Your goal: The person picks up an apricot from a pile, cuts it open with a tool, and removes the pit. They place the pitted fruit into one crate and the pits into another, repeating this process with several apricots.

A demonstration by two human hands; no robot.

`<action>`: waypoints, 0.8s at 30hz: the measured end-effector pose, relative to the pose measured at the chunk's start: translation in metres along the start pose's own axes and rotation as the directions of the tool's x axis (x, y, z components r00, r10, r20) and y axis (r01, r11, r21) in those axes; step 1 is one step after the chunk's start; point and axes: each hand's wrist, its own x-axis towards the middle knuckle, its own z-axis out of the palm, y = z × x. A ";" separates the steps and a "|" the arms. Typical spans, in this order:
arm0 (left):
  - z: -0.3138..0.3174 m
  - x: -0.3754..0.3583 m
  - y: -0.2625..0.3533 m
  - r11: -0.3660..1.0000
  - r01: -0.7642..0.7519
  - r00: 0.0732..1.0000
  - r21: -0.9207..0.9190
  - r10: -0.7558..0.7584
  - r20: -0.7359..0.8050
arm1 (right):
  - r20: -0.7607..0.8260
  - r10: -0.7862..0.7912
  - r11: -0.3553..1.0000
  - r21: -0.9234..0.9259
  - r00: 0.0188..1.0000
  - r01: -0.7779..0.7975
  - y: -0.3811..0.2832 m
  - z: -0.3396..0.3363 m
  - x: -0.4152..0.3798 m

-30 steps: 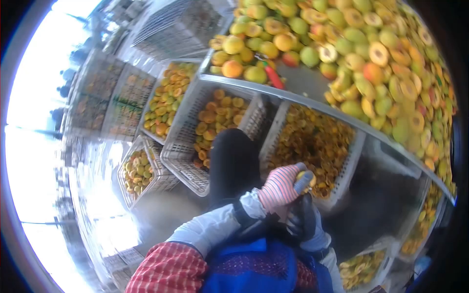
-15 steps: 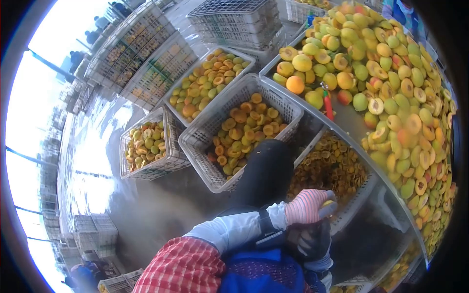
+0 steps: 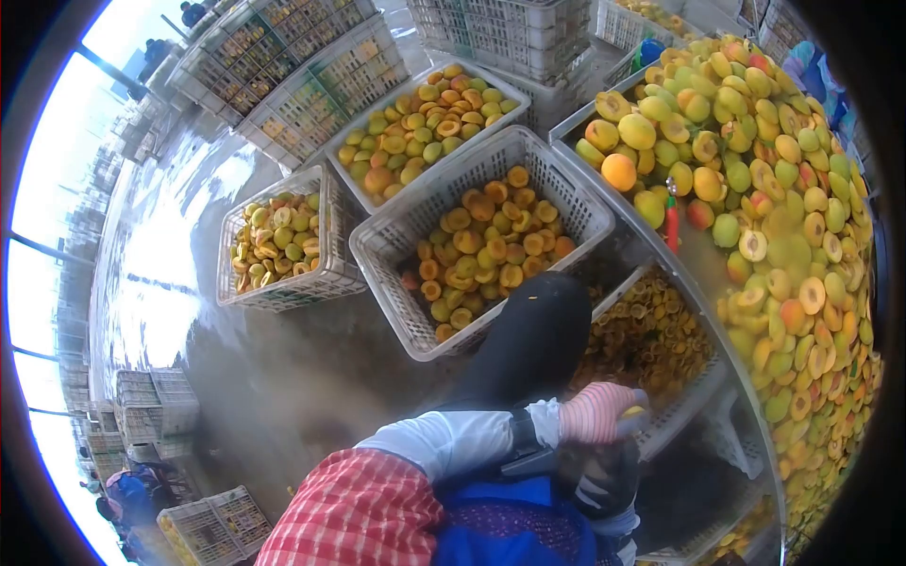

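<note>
My left hand (image 3: 600, 413), in a pink striped glove with grey fingertips, is closed on a small yellow fruit piece (image 3: 633, 412). Just below it, close against it, is my right hand (image 3: 604, 479) in a dark glove with light stripes. Its fingers look curled, but what they hold is hidden and blurred. Both hands are in front of my lap, right of the blue apron (image 3: 510, 528). Beyond them lies a crate of brownish fruit pieces (image 3: 651, 330). A red-handled tool (image 3: 672, 224) rests on the metal table among the fruit.
The metal table's rim (image 3: 703, 307) curves along the right, with heaped halved and whole fruit (image 3: 802, 217). Ahead is a crate of halves (image 3: 491, 245), with more filled crates (image 3: 425, 127) (image 3: 283, 236) behind and left. Stacked crates (image 3: 510, 38) stand farther back. Other people (image 3: 142, 486) appear lower left.
The view has shifted, so the crates at lower left show more fully and the table's fruit sits farther right. Both hands stay close together, the left still closed on the yellow piece.
</note>
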 end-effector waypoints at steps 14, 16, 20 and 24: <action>-0.017 -0.001 -0.004 0.957 -0.050 0.994 -0.284 0.022 -0.103 | 0.291 0.100 0.984 0.113 0.951 -0.138 0.011 0.036 0.029; -0.024 0.001 0.007 0.992 -0.007 0.993 -0.124 -0.008 -0.122 | 0.295 0.054 0.993 0.088 0.954 -0.084 0.009 0.038 0.033; -0.021 0.003 0.007 0.997 -0.068 0.987 -0.045 0.060 -0.148 | 0.266 0.103 0.994 -0.070 0.958 -0.088 0.001 0.035 0.033; -0.001 0.004 -0.003 0.843 0.029 0.998 -0.537 -0.052 -0.027 | 0.390 0.109 0.984 0.091 0.914 -0.156 0.008 0.036 0.024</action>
